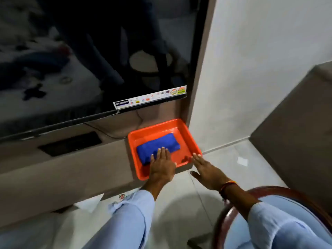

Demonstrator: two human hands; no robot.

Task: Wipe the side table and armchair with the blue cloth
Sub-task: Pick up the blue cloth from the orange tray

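A folded blue cloth [158,146] lies in an orange tray [190,139] on the right end of a low grey shelf. My left hand [161,165] rests flat on the cloth's near edge, fingers stretched out and close together. My right hand [206,169] hovers flat at the tray's near right corner, fingers extended, holding nothing. A round dark wooden rim [280,190], perhaps the armchair or side table, shows at the bottom right, partly hidden by my right sleeve.
A large dark television screen [89,60] hangs right above the shelf [62,178]. A black box [70,143] sits on the shelf to the left of the tray. A white wall and a grey panel [296,133] stand to the right. Tiled floor [233,159] lies below.
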